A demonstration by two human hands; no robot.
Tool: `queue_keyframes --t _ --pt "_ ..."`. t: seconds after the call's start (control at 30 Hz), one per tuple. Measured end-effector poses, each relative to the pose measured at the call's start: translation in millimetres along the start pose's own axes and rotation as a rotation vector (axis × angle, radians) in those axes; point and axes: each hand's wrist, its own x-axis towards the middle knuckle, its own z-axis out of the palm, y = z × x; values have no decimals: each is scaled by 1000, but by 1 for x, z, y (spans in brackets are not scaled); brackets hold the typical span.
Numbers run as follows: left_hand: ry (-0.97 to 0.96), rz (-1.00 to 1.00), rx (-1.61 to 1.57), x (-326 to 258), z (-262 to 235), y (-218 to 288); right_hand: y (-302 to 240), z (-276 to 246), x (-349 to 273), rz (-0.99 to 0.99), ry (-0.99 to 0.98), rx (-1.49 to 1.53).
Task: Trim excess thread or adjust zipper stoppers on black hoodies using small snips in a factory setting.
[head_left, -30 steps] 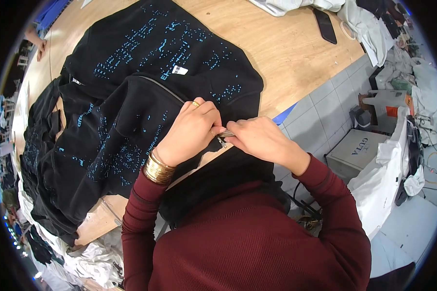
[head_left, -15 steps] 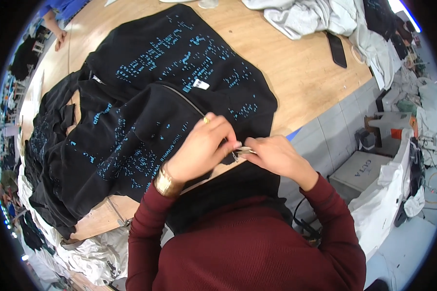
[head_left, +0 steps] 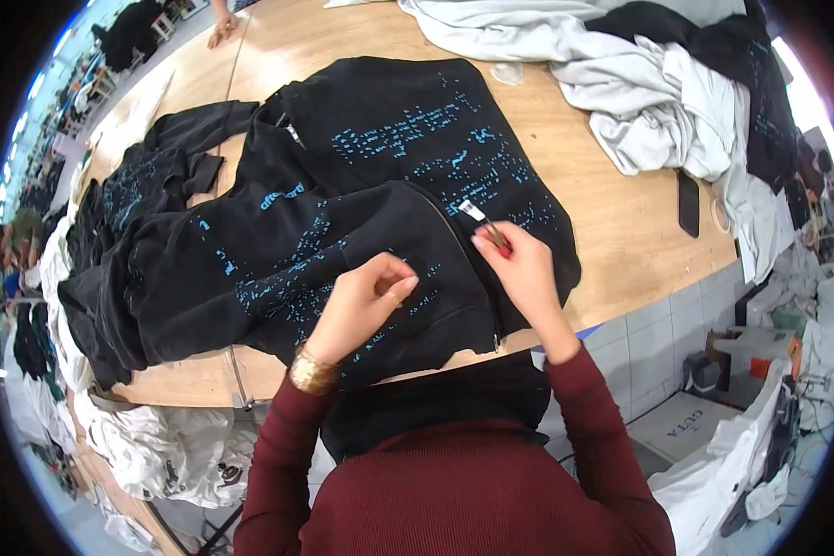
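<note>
A black zip-up sweatshirt (head_left: 380,232) with blue print lies spread on the wooden table, its metal zipper running down toward the near edge. Over the lower part of it my left hand (head_left: 361,301) is closed, thumb and fingertips pinched together. Whether a thread or anything else is in that pinch cannot be made out. My right hand (head_left: 526,273) holds a small pair of thread snips (head_left: 498,239) with a bit of red on it, mostly covered by the fingers. The snips' tips point at a small white label (head_left: 473,210) on the sweatshirt.
Light grey cloth (head_left: 621,102) is heaped at the far right, with a black phone (head_left: 688,204) next to it. Another person's hand (head_left: 221,30) rests on the table's far left. White fabric (head_left: 176,454) hangs below the near left edge. A grey box (head_left: 681,426) stands low at right.
My hands have parted from over the table's near edge. The right has gone forward to the white label with the snips; the left has stayed lower, over the sweatshirt. The view has shifted.
</note>
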Motion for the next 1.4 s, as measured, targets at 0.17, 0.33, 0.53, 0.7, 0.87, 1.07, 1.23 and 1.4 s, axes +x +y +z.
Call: queue_keyframes --t 0.17,0.33,0.53,0.7,0.87,1.07,1.23,1.4 --pt "197 -107 -387 11 26 -28 -5 47 9 237 -427 313" --pt "235 -147 -458 -1 26 -33 -21 39 -18 340 -518 456" --pt "145 -148 -608 -19 26 -30 -34 32 -25 546 -456 686" --pt "104 -84 -538 -19 24 -23 -38 28 -24 571 -458 676" --pt "50 -61 -581 -22 20 -20 -33 27 -23 614 -483 674" --pt "16 -31 -598 -23 19 -22 -33 29 -22 617 -473 685" --pt "30 -33 -634 -22 21 -18 -35 25 -21 625 -472 703" --pt "140 -92 -593 -31 28 -18 -44 29 -30 495 -322 676"
